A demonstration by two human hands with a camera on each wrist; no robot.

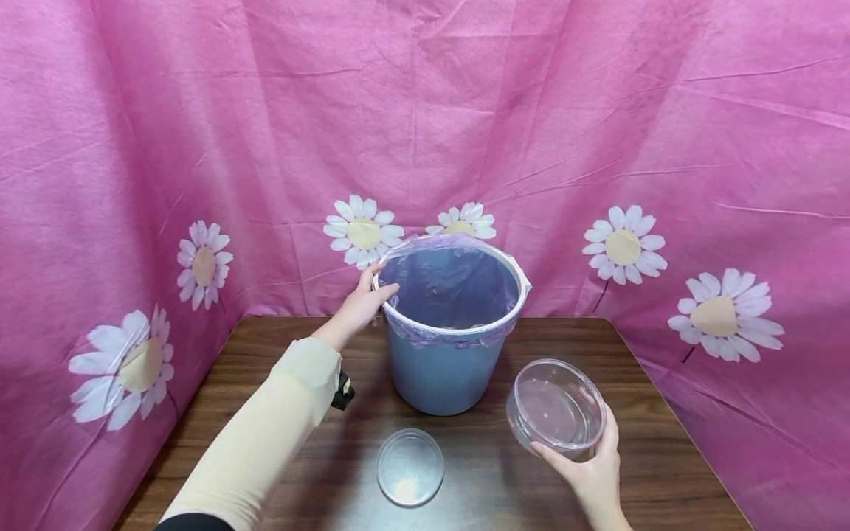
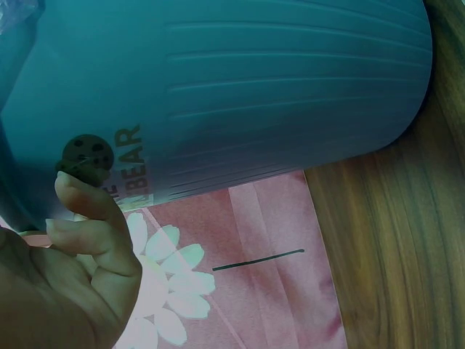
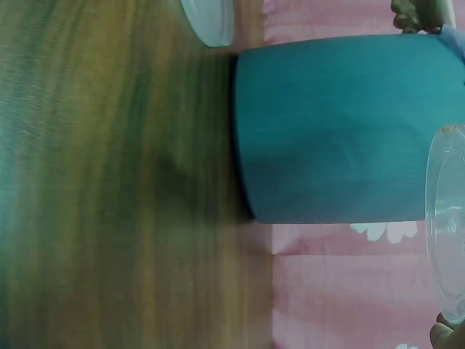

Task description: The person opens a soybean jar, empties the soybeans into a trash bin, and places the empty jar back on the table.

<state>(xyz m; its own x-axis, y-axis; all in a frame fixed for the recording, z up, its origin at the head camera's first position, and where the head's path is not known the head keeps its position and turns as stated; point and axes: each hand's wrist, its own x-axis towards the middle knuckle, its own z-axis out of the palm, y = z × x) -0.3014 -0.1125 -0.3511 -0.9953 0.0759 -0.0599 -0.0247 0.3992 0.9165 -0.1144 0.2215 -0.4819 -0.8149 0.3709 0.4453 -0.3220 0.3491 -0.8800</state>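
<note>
A blue trash can (image 1: 441,372) stands upright toward the back of the table, lined with a thin purple bag (image 1: 458,287) under a white rim ring (image 1: 458,330). My left hand (image 1: 361,304) grips the rim at its left side, thumb over the inside edge and fingers outside. In the left wrist view curled fingers (image 2: 94,233) lie against the can's printed wall. To the right of the can, my right hand (image 1: 593,468) holds a clear round plastic container (image 1: 554,413) above the table, its open top tilted toward me. Its underside edge (image 3: 447,225) shows in the right wrist view.
A clear round lid (image 1: 410,468) lies flat on the brown wooden table (image 1: 491,487), in front of the can. Pink cloth (image 1: 412,110) with printed daisies hangs behind the table and at both sides.
</note>
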